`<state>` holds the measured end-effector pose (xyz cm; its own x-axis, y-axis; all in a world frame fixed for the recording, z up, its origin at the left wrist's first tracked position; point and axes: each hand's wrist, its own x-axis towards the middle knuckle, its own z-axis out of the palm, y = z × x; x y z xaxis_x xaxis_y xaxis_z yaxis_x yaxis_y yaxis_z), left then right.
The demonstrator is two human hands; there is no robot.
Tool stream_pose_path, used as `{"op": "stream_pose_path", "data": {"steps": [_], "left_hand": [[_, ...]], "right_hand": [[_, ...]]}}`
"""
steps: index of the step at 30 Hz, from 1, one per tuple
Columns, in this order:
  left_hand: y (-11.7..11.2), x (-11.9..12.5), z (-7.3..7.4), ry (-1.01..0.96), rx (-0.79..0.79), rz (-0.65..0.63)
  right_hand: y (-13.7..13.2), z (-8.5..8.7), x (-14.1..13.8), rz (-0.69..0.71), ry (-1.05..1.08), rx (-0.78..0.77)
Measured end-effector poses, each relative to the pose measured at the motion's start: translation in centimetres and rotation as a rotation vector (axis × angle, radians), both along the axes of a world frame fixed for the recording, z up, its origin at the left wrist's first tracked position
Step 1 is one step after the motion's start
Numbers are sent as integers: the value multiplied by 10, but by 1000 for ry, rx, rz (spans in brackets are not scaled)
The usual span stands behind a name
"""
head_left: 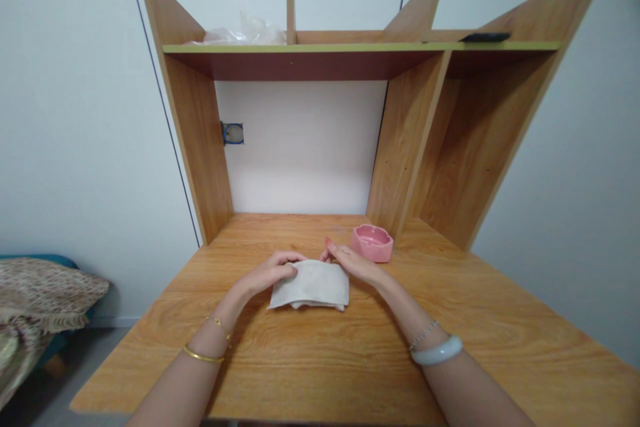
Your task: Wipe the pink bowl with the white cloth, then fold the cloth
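Here both hands (pixel 313 267) pinch the cloth's (pixel 311 285) far corners (desk-centre)

Your white folded cloth (pixel 310 285) looks soft and matt; the pink ceramic dish (pixel 372 242) is glossy; the wood-grain counter (pixel 320 360) is smooth.

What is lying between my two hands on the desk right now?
In the head view, a folded white cloth lies on the wooden desk between them: the left hand grips its far left corner, the right hand touches its far right corner.
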<state>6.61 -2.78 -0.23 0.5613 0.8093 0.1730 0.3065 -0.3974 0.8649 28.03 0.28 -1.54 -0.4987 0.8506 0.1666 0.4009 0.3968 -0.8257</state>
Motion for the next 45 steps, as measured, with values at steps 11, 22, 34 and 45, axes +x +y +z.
{"op": "stream_pose_path", "data": {"steps": [11, 22, 34, 45], "left_hand": [[14, -26, 10, 10, 11, 307], [14, -33, 14, -141, 27, 439], [23, -29, 0, 174, 105, 397], [14, -12, -6, 601, 475, 463]], "right_hand": [[1, 2, 25, 122, -86, -168], [3, 7, 42, 9, -95, -129], [5, 19, 47, -355, -35, -159], [12, -1, 45, -460, -207, -85]]}}
